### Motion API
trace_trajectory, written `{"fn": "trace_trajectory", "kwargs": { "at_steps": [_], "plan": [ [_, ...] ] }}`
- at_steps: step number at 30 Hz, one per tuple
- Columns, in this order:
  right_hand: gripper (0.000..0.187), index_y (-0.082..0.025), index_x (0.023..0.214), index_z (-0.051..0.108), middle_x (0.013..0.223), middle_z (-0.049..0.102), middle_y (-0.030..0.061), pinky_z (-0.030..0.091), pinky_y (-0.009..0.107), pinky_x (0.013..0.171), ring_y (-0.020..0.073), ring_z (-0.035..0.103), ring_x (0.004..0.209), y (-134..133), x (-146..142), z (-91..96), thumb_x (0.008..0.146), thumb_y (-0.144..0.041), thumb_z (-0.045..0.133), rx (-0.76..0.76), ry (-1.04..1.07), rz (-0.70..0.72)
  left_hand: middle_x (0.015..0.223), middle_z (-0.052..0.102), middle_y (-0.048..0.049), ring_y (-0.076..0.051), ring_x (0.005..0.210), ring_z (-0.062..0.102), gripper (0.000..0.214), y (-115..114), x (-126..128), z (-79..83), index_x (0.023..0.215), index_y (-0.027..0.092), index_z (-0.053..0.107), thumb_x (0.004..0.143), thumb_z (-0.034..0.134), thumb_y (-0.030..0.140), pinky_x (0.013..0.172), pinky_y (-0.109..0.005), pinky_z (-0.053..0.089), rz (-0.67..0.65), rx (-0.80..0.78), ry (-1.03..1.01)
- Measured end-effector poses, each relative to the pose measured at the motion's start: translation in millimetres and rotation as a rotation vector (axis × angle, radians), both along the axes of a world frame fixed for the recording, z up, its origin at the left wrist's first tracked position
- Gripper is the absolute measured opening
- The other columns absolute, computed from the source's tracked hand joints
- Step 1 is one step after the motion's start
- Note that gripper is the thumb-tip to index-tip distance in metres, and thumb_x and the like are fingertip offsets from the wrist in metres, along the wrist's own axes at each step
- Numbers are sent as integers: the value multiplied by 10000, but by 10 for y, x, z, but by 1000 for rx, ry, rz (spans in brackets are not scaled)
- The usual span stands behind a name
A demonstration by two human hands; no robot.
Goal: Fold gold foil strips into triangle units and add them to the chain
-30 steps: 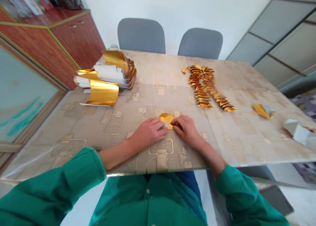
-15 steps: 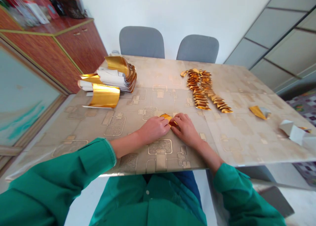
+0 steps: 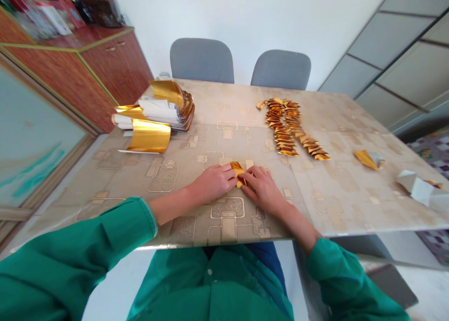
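Note:
A small piece of gold foil paper (image 3: 239,172) lies on the patterned table (image 3: 196,143) near its front edge. My left hand (image 3: 213,183) presses on its left side with the fingers curled over it. My right hand (image 3: 263,186) pinches its right side with the fingertips. The two hands almost meet over the paper, and most of it is hidden under them. Both arms wear green sleeves.
A stack of gold and white foil sheets (image 3: 157,113) sits at the back left. Two rows of folded gold pieces (image 3: 289,127) lie at the back right. A half-folded gold piece (image 3: 368,159) and white folded paper (image 3: 416,183) lie far right. Two grey chairs (image 3: 238,64) stand behind the table.
The gold paper looks narrower and more folded than before. Both hands have closed in on it, and the view has shifted a little.

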State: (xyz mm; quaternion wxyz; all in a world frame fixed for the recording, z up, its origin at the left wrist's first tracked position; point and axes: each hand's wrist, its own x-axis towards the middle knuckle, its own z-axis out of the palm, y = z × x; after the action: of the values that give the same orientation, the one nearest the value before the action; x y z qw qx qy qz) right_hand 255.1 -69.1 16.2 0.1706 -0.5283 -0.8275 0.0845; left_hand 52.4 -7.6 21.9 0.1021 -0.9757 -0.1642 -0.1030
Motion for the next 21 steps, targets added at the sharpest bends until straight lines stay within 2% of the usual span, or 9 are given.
{"fn": "trace_trajectory", "kwargs": {
  "at_steps": [4,9,12,15,21],
  "plan": [
    [138,-203,1022,642,985,594,83,400,351,800,229,524,929,-38,-27,20,963,-282,545,10,-56,12,929,632,-63,-192,910,572,176,-37,-98,22,1029,150,642,1010,475,201,747,-293,457,-26,28,-53],
    [183,-197,1016,647,946,620,85,387,343,775,234,546,915,-9,-55,14,979,-340,538,45,-108,22,893,625,-50,-180,845,569,227,-46,-172,32,939,160,646,1021,453,246,730,-286,459,-29,18,-69],
    [207,-190,1006,659,932,637,80,378,339,776,228,561,908,6,-48,-8,993,-337,514,68,-111,13,908,637,-57,-186,861,582,238,-42,-210,6,995,151,650,1019,465,300,755,-295,478,-46,9,-104],
    [240,-195,970,666,899,644,70,368,329,766,215,567,882,18,-52,-15,1010,-341,480,83,-92,-11,940,652,-67,-195,902,596,227,-43,-205,-16,1052,146,645,1016,469,284,777,-299,490,-19,14,-140],
    [305,-193,903,663,841,648,65,349,315,726,198,555,816,42,-64,18,1030,-339,427,97,-80,-34,889,661,-59,-180,837,605,218,-63,-119,-19,985,149,649,1014,452,238,722,-283,487,40,44,-207]
  ]
}}
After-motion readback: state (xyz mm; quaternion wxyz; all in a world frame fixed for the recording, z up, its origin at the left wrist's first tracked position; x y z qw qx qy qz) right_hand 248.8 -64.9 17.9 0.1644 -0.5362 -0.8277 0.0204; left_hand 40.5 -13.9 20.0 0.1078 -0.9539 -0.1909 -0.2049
